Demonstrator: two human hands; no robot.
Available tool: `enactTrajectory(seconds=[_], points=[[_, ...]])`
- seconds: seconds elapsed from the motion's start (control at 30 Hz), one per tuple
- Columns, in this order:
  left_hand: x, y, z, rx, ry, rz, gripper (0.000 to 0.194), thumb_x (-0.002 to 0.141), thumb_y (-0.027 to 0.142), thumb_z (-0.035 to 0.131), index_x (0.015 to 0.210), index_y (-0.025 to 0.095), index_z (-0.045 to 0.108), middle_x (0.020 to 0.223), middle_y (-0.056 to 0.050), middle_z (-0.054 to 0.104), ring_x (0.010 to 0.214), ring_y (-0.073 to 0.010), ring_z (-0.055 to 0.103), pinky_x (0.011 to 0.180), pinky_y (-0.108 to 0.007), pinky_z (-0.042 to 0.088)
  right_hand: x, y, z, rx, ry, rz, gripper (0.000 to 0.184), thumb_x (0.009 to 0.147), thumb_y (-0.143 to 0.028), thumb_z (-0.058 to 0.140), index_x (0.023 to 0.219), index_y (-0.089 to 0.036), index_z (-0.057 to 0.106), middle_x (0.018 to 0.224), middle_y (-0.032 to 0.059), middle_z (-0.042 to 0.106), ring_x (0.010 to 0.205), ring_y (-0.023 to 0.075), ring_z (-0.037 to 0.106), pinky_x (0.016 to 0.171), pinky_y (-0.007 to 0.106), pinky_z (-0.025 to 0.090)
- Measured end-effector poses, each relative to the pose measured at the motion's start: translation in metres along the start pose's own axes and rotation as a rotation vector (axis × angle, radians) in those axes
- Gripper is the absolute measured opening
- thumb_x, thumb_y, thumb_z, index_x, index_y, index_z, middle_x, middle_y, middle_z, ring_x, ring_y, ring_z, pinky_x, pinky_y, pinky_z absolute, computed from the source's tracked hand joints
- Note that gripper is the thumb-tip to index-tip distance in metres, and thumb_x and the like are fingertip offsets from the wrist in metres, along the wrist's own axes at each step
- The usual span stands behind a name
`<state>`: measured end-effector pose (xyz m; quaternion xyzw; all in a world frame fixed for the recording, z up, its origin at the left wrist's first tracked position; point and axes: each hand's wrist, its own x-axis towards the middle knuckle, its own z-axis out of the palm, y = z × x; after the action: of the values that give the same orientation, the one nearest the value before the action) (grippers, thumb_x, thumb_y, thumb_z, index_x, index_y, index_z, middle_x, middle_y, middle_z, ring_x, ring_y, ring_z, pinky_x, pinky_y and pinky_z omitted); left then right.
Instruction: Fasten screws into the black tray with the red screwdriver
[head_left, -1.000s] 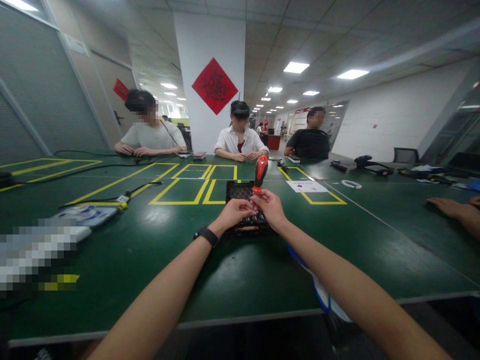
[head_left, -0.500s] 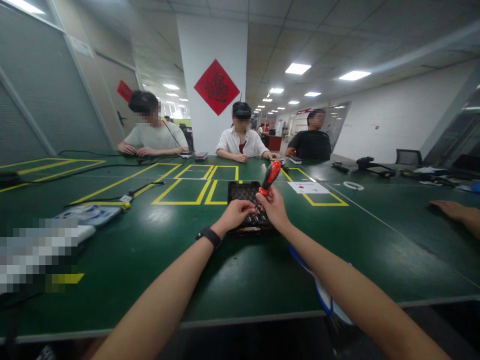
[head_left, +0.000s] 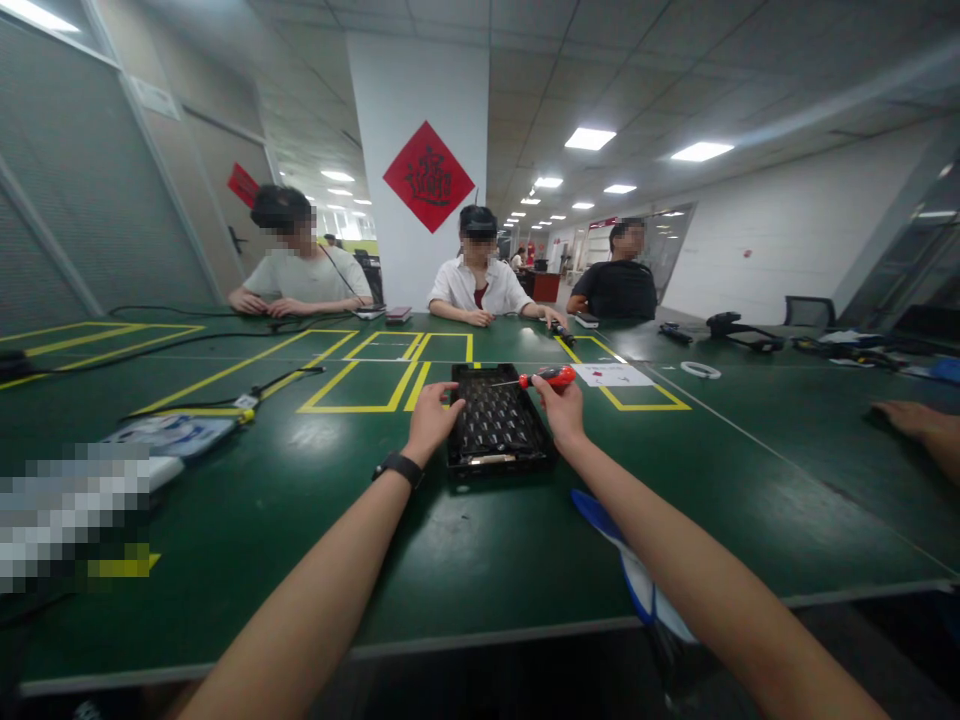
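An open black case (head_left: pixel 495 462) stands on the green table in front of me, with several small silvery pieces in rows inside it. My right hand (head_left: pixel 562 410), closed, grips a red-and-black screwdriver (head_left: pixel 553 379). The screwdriver lies almost level, its thin shaft pointing left over the far part of the case. At the case's left edge is my left hand (head_left: pixel 431 420), thumb and fingers apart and the fingertips at the rim. A black watch (head_left: pixel 401 467) is on my left wrist.
Yellow tape (head_left: pixel 352 408) marks boxes on the table. A white paper sheet (head_left: pixel 615 375) lies right of the case, a blue-and-white item (head_left: pixel 630 560) at the near edge. Cables and a flat pack (head_left: pixel 172 432) are left. Several people sit around; another person's hand (head_left: pixel 904 418) rests far right.
The screwdriver has gone from upright over the case to nearly level, handle to the right. My left hand has moved away from it to the case's left edge, uncovering the rows of pieces.
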<state>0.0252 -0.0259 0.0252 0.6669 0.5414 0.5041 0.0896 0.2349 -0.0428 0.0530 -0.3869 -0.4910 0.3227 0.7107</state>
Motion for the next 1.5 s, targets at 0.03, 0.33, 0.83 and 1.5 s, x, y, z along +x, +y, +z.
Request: enactTrajectory(seconds=[0.03, 0.33, 0.83, 1.5], points=[[0.001, -0.008, 0.002, -0.026, -0.055, -0.071, 0.041, 0.065, 0.024, 0.062, 0.105, 0.015, 0.057, 0.107, -0.01, 0.057, 0.084, -0.0168, 0.058, 0.078, -0.03, 0.046, 0.001, 0.004, 0.0, 0.006, -0.004, 0.014, 0.038, 0.061, -0.04, 0.061, 0.09, -0.014, 0.059, 0.065, -0.0004, 0.06, 0.061, 0.0116, 0.054, 0.059, 0.024, 0.042], [0.006, -0.035, 0.004, -0.192, -0.164, -0.227, 0.033, 0.062, 0.013, 0.056, 0.094, 0.015, 0.065, 0.094, -0.007, 0.066, 0.082, -0.0155, 0.06, 0.077, -0.025, 0.046, 0.003, 0.02, -0.006, -0.045, -0.164, 0.121, 0.037, 0.063, -0.04, 0.061, 0.09, -0.015, 0.061, 0.076, 0.0035, 0.066, 0.074, 0.0156, 0.061, 0.074, 0.027, 0.041], [0.003, -0.025, 0.0, -0.03, -0.154, -0.238, 0.027, 0.062, 0.013, 0.051, 0.084, 0.017, 0.067, 0.083, -0.004, 0.067, 0.074, -0.0144, 0.059, 0.069, -0.023, 0.045, 0.005, 0.035, -0.005, -0.199, -0.204, 0.018, 0.036, 0.065, -0.046, 0.056, 0.082, -0.015, 0.062, 0.068, 0.0037, 0.067, 0.073, 0.0173, 0.06, 0.076, 0.029, 0.041], [-0.001, -0.008, 0.008, 0.006, -0.239, -0.056, 0.022, 0.063, 0.031, 0.064, 0.08, 0.017, 0.064, 0.073, -0.004, 0.066, 0.065, -0.0146, 0.059, 0.062, -0.026, 0.045, 0.012, 0.041, -0.012, 0.175, 0.184, 0.267, 0.028, 0.064, -0.044, 0.056, 0.066, -0.017, 0.052, 0.055, -0.0017, 0.058, 0.044, 0.0087, 0.05, 0.047, 0.022, 0.044]])
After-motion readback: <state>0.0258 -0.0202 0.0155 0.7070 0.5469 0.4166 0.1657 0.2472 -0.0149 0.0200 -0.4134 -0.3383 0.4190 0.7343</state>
